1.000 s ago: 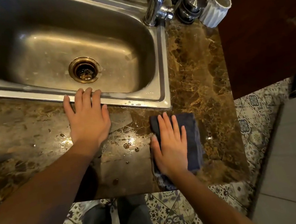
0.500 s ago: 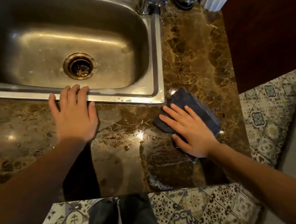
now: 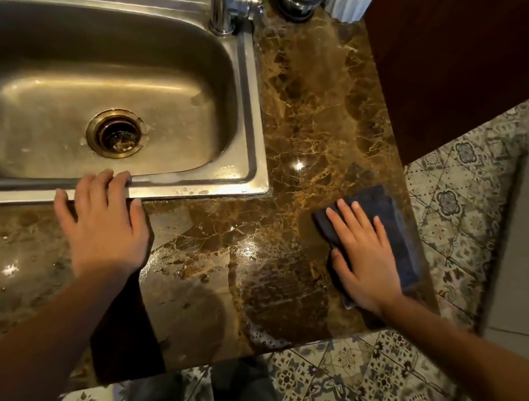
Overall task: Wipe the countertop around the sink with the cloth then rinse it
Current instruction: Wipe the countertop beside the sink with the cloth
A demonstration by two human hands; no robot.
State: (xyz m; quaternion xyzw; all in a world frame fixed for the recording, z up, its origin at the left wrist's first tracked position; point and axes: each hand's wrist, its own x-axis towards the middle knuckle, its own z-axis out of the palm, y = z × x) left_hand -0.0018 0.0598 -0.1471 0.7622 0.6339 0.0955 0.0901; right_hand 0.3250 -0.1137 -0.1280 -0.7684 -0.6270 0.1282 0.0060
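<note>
Countertop [image 3: 322, 115] under both flat hands: right [image 3: 366, 260] presses cloth [image 3: 386, 215], left [image 3: 104, 229] touches sink [image 3: 247, 99] rim.

The left hand [image 3: 104, 225] lies flat, palm down, fingers straight and close together, thumb out to the right. The right hand [image 3: 364, 259] lies flat too, fingers slightly fanned. The bare left forearm [image 3: 36, 344] and right forearm [image 3: 469, 344] reach forward.

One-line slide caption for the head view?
Right hand presses a dark cloth flat on the marble countertop while the left hand rests at the sink rim.
</note>
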